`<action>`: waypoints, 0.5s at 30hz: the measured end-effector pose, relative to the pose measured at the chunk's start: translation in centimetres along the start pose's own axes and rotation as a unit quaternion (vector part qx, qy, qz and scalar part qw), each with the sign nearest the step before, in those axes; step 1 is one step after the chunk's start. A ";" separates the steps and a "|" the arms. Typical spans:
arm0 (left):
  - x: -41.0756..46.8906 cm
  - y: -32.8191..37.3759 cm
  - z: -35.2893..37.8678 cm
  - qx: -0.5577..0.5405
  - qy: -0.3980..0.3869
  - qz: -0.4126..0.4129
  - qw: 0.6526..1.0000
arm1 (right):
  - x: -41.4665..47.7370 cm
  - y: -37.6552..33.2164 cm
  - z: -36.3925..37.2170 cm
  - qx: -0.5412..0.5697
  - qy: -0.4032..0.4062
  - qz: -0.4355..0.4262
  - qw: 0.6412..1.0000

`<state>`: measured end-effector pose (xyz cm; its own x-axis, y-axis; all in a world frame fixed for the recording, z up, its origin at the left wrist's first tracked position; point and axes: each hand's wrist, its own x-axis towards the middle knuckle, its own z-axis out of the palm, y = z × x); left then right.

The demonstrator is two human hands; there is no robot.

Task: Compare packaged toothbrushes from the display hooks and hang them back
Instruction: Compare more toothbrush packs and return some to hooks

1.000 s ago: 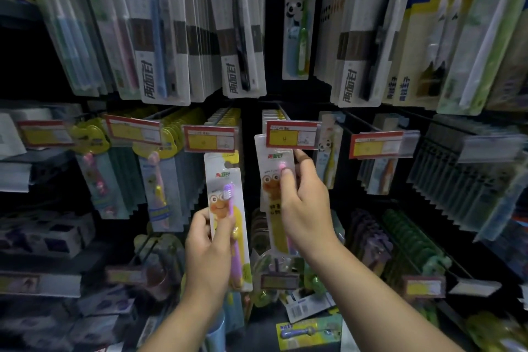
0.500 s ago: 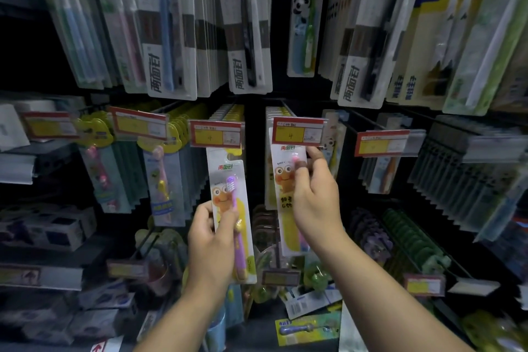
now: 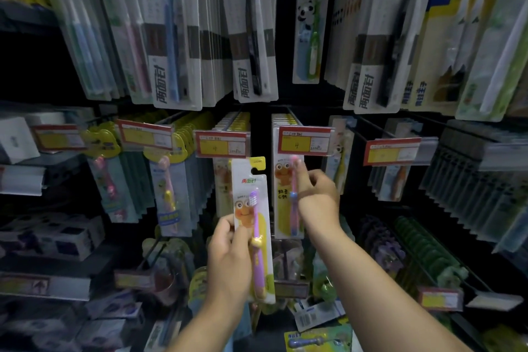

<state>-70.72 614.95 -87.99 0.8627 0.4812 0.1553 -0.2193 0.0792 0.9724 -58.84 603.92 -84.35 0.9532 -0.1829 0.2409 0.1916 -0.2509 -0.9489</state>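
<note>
My left hand grips a packaged children's toothbrush with a purple brush and an orange cartoon face, held upright in front of the hooks. My right hand pinches the right edge of a second pack with a pink brush, which hangs against the row under the price tag marked 4. The two packs stand side by side, a small gap between them.
Rows of the same yellow packs fill the hooks behind. Larger white toothbrush packs hang above, a panda pack in the centre. Boxes line the left shelves, green and purple items the lower right.
The right hand's pink pack has gone up and back onto its row under the price tag. The left hand has raised the purple pack slightly.
</note>
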 end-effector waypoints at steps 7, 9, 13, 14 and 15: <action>0.6 -0.2 0.5 0.014 -0.001 -0.017 1.000 | 1.1 -0.3 0.2 -0.086 -0.038 0.031 0.995; 1.0 -0.3 0.7 0.024 0.000 -0.011 1.000 | -0.2 -0.2 -1.3 -0.071 -0.053 -0.019 0.996; 0.8 0.2 1.4 0.027 -0.028 0.001 0.999 | -4.0 -0.3 -4.7 -0.015 -0.165 -0.079 0.983; 0.5 0.5 1.4 0.024 -0.040 0.005 0.999 | -4.9 -0.3 -5.3 -0.013 -0.194 -0.077 0.978; 0.2 0.7 1.5 0.020 -0.053 0.008 0.998 | -5.7 -0.2 -5.7 -0.011 -0.215 -0.073 0.974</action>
<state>-70.08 613.80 -87.02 0.9027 0.3875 0.1871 -0.2179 0.0365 0.9753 -65.64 599.61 -84.38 0.9268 0.2707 0.2602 0.3317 -0.2656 -0.9052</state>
